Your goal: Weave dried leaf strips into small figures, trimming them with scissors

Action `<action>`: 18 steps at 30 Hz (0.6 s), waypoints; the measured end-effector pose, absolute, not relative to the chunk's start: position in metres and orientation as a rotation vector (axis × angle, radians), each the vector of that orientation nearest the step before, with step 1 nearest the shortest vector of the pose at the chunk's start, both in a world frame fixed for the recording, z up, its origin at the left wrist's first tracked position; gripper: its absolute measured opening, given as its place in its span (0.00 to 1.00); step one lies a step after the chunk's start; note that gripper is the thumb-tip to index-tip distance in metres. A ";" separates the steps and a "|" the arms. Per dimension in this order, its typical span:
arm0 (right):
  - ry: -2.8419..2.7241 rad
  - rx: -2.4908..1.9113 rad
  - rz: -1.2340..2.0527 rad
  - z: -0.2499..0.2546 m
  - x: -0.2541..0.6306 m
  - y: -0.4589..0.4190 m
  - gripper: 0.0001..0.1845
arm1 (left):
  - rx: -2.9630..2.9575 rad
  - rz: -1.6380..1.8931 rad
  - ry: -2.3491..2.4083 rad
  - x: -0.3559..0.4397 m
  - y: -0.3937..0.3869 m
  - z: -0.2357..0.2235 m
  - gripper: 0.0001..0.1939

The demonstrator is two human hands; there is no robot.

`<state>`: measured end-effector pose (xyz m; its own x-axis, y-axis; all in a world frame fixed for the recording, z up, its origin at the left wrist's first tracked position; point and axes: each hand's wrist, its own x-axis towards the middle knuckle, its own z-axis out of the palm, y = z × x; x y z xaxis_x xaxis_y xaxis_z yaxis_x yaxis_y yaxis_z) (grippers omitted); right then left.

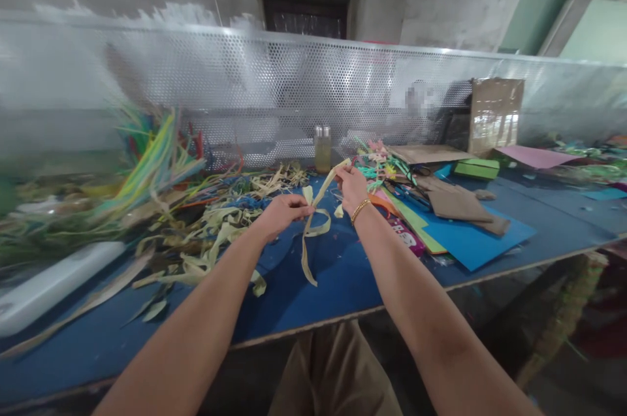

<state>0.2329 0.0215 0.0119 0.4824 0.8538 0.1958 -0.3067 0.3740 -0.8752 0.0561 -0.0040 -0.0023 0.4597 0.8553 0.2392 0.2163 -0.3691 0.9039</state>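
Observation:
A pale yellow-green strip (321, 192), like a dried leaf or husk, is stretched between my two hands above the blue table. My left hand (288, 212) pinches it where it loops and crosses itself, and a loose tail dangles below toward the tabletop. Farther up and to the right, my right hand (351, 184) grips the strip close to its upper end; a gold bracelet circles that wrist. More pale dried strips (215, 240) lie in a loose heap left of my left hand.
A jar of yellowish liquid (322, 149) stands behind my hands. Coloured strands (157, 155) pile up at left, beside a long white object (59, 285). Blue paper (477, 240) and brown cardboard pieces (455, 197) lie at right. A perforated metal panel (274, 76) runs along the back.

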 end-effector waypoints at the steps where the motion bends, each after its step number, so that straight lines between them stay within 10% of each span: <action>1: -0.711 -0.891 0.824 0.013 0.236 0.022 0.06 | 1.857 0.920 0.907 0.056 -0.005 -0.001 0.14; 18: -0.632 -0.884 0.783 0.015 0.251 0.025 0.07 | 1.966 0.858 0.927 0.049 -0.002 -0.001 0.14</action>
<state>0.2512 0.0250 0.0151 0.5654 0.8088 0.1619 -0.3290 0.4011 -0.8549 0.0494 -0.0016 -0.0015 0.5054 0.8297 0.2368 0.3005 -0.4265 0.8531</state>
